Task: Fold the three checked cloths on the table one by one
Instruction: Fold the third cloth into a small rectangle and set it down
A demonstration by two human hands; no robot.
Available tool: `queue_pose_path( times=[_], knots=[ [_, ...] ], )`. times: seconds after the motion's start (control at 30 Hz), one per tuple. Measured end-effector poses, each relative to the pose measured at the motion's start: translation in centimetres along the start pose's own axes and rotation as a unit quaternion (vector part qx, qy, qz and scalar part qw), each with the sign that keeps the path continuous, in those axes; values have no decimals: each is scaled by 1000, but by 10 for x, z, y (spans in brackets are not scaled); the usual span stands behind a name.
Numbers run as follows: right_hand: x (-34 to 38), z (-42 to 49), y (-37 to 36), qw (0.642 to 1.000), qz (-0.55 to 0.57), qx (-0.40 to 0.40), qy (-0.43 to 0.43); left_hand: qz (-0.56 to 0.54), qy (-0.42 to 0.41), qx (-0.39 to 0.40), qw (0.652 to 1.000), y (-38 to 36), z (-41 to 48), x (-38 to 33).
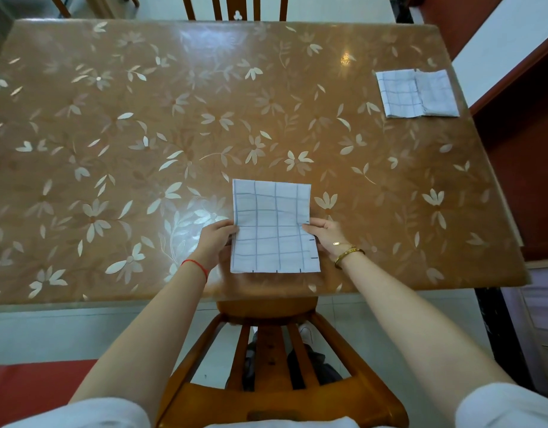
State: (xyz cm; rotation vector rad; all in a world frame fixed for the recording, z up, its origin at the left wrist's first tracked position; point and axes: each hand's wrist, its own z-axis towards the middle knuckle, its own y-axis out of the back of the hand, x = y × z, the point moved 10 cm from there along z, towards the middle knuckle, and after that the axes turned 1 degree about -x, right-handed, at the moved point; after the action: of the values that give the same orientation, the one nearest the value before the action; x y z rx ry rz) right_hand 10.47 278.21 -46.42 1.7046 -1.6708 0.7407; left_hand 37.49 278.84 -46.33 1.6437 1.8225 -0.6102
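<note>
so our left grip (218,239) and right grip (325,236) each pinch a side of the folded cloth (272,223) at the near desk (143,149) edge, other pile (416,93) sits far right

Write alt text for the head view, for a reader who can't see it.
A person's left hand and right hand hold a folded white checked cloth by its side edges, flat on a brown flower-patterned table near its front edge. More folded checked cloth lies at the table's far right edge; a wooden chair stands below the hands.
</note>
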Motion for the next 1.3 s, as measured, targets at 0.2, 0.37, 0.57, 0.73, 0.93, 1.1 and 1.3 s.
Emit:
queue_pose_path(
  times=[0.2,0.37,0.57,0.73,0.93,1.1,1.3],
  knots=[
    [4,5,2,997,-67,-33,15,29,-16,21,999,-4,10,-5],
    [8,14,6,989,-135,-43,29,79,-69,19,994,-10,0,-14],
    [16,11,1,984,-161,-23,78,139,-115,-124,976,12,-8,-18],
    [20,7,-3,966,-214,-32,141,246,-65,-142,957,16,-11,0],
    [27,1,-5,931,-305,-82,183,254,-67,-131,956,16,-17,5],
    [25,3,1,932,-300,-120,166,218,-51,-114,968,13,-18,6],
    [7,-4,28,912,-336,-230,51,228,-39,-115,966,15,-19,13]
  ],
)
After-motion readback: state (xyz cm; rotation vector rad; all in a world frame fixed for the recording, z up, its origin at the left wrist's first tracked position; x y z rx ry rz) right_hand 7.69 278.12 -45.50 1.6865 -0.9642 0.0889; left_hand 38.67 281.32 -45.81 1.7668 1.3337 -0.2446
